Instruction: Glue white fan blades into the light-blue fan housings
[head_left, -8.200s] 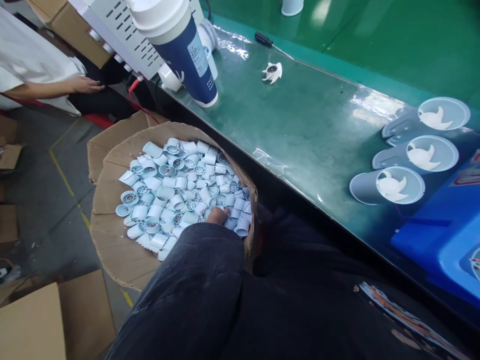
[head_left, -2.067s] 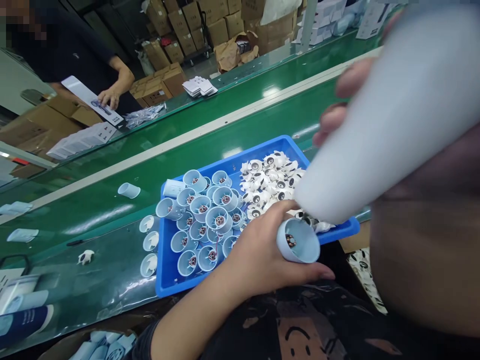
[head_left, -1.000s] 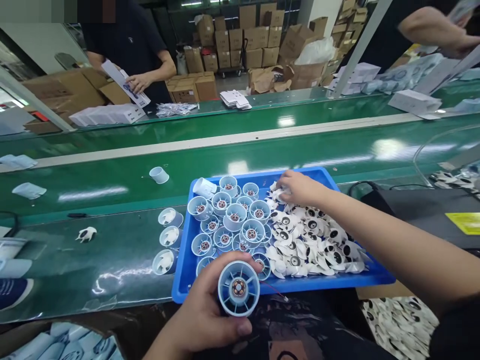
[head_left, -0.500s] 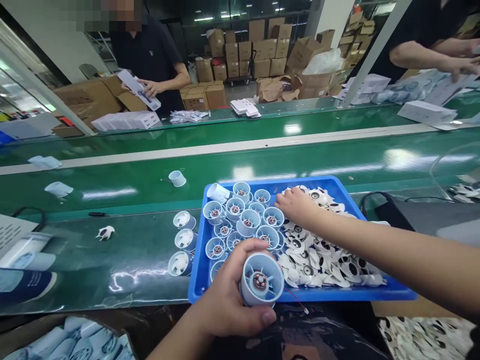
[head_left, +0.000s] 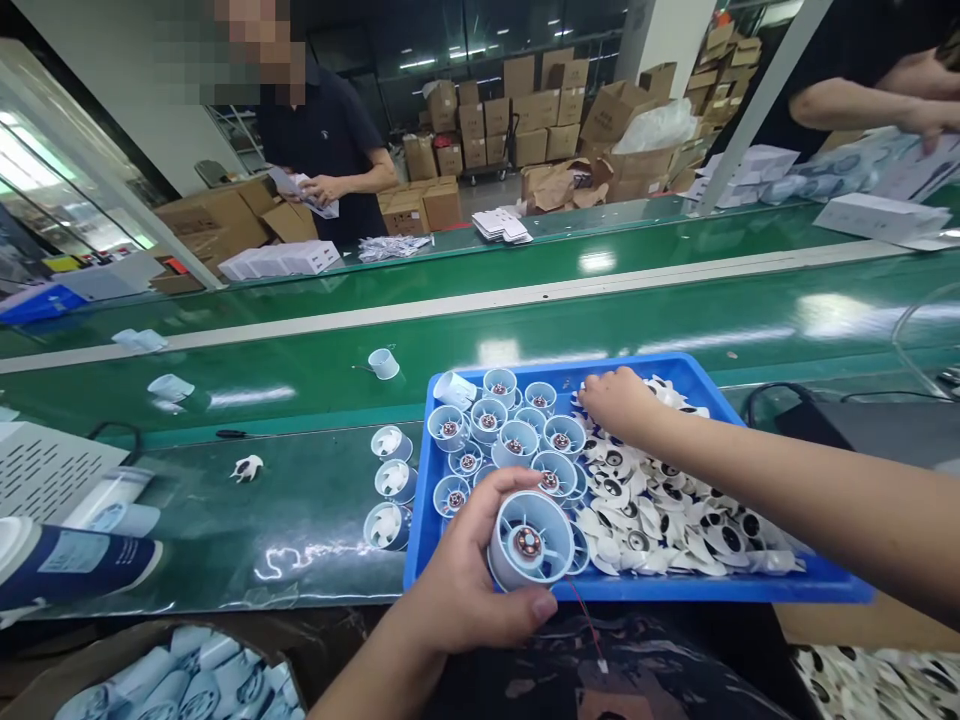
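Note:
My left hand (head_left: 480, 575) is wrapped round a light blue cup-shaped housing (head_left: 531, 540), its open end up, showing a copper motor inside; a thin red wire hangs from it. My right hand (head_left: 619, 400) is at the pile of white fan blades (head_left: 660, 500) in the blue tray (head_left: 750, 588). Its fingers are bent down onto the blades, and what they hold, if anything, is hidden. More blue housings (head_left: 517, 440) with motors stand in the tray's left part. Left of the tray, three housings (head_left: 395, 480) with white blades inside stand in a column.
A single white blade (head_left: 246, 468) and a dark pen-like item (head_left: 231, 434) lie on the bench. One housing (head_left: 383, 364) sits on the green belt (head_left: 480, 325). Boxes of parts are below the bench. Two people work across the belt.
The view has shifted, so the bench and tray appear farther right. My left hand still holds the housing, and my right hand remains at the blades. The person across has lowered the white carton.

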